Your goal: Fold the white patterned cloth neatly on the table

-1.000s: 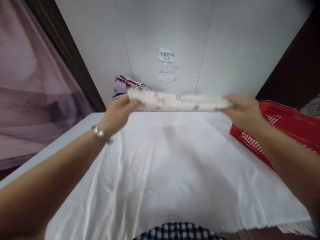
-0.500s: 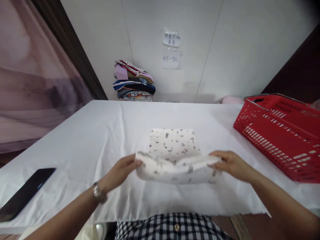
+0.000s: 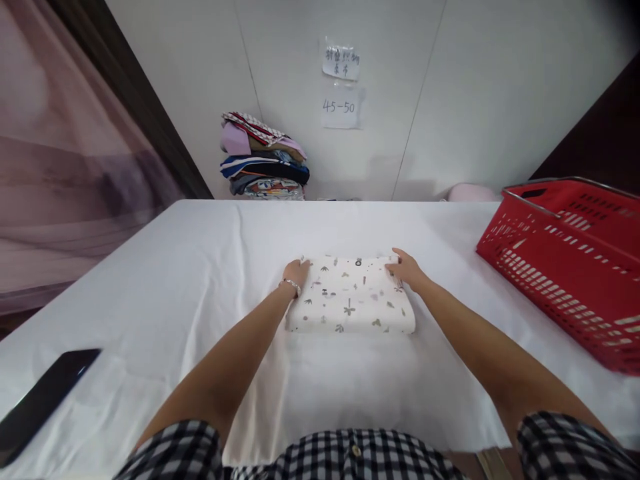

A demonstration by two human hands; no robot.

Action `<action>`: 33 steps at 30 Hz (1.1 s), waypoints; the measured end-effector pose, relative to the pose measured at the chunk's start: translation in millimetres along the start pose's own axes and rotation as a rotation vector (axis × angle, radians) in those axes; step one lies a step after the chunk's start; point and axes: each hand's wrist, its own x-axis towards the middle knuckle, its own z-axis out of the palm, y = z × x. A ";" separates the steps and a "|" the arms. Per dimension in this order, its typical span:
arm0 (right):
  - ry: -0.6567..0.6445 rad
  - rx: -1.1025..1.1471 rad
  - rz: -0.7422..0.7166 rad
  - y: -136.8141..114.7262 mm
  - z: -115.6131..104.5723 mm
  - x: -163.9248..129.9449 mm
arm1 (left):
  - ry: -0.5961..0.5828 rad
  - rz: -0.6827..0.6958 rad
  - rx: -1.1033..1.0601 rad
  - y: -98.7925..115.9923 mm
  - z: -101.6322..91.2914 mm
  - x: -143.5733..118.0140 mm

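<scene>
A white cloth (image 3: 350, 297) printed with small palm trees, leaves and other little motifs lies folded into a rectangle in the middle of the table. Its near edge is a rounded fold. My left hand (image 3: 297, 272), with a bracelet on the wrist, is closed on the cloth's far left corner, its fingertips partly hidden. At the far right corner, my right hand (image 3: 407, 269) holds the edge between thumb and fingers.
A white sheet (image 3: 150, 300) covers the table. To the right stands a red perforated basket (image 3: 565, 267); a black phone (image 3: 45, 403) lies at the near left. Folded textiles (image 3: 265, 160) are stacked beyond the far edge, below paper signs (image 3: 341, 107) on the wall.
Both hands have moved away from me, carrying the lifted near part of the cloth over onto its far part. The cloth now lies flatter and shorter.
</scene>
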 end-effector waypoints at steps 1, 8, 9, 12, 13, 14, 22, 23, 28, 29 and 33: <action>0.010 0.018 -0.032 2.7 0.4 -0.6 | 0.006 -0.026 0.010 -4.0 1.0 -1.6; 0.061 -0.173 -0.080 5.4 8.2 0.6 | 0.022 -0.111 -0.015 -7.5 -1.8 -11.4; 0.057 -0.151 -0.077 5.1 7.7 -2.2 | 0.015 -0.119 -0.022 -7.2 -3.9 -13.2; -0.006 -0.018 -0.033 5.1 2.3 -16.4 | -0.029 -0.137 -0.030 -10.1 -9.9 -21.7; -0.033 0.015 -0.013 5.4 0.4 -21.5 | -0.048 -0.133 -0.025 -11.9 -10.9 -25.5; -0.054 0.025 0.001 5.7 -0.9 -25.9 | -0.064 -0.119 -0.013 -13.7 -11.0 -29.4; 0.014 -0.402 -0.115 4.9 11.3 -20.9 | -0.101 -0.050 0.241 -8.5 -5.2 -45.6; 0.001 -0.435 -0.115 4.4 11.0 -19.3 | -0.114 -0.041 0.265 -7.9 -7.3 -45.3; 0.046 -0.614 -0.289 -3.1 4.5 -20.9 | 0.097 0.184 0.362 -6.0 -19.3 -38.7; 0.049 -0.637 -0.363 -5.5 5.1 -21.4 | 0.129 0.284 0.365 -4.1 -19.3 -36.0; -0.084 -0.726 -0.493 -13.9 15.5 -16.6 | 0.017 0.587 0.329 6.8 -9.3 -21.4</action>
